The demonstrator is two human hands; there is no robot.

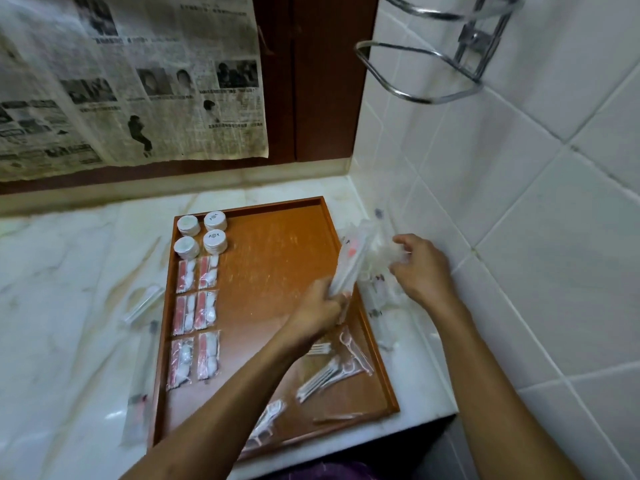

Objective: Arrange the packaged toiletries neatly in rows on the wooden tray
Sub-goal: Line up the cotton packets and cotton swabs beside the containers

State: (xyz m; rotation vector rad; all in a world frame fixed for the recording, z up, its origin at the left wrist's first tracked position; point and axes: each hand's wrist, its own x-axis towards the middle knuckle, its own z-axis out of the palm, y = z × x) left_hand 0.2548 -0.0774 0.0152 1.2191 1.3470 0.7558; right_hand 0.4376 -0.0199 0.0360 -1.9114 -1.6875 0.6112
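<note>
A wooden tray [277,258] lies on the marble counter. Along its left side stand several round white soap packs [202,233] and, below them, two columns of red-and-white sachets [196,322]. Clear packets of floss picks [332,370] lie loose at the tray's lower right. My left hand [320,308] grips the lower end of a bundle of long clear packets [353,261] over the tray's right rim. My right hand [420,268] reaches into a blurred pile of clear packets [379,292] beside the tray, with its fingers curled around some of them.
More long clear packets [142,372] lie on the counter [69,289] left of the tray. A white tiled wall [519,220] stands close on the right, with a chrome wire holder [429,64] above. Newspaper [131,81] hangs on the back wall.
</note>
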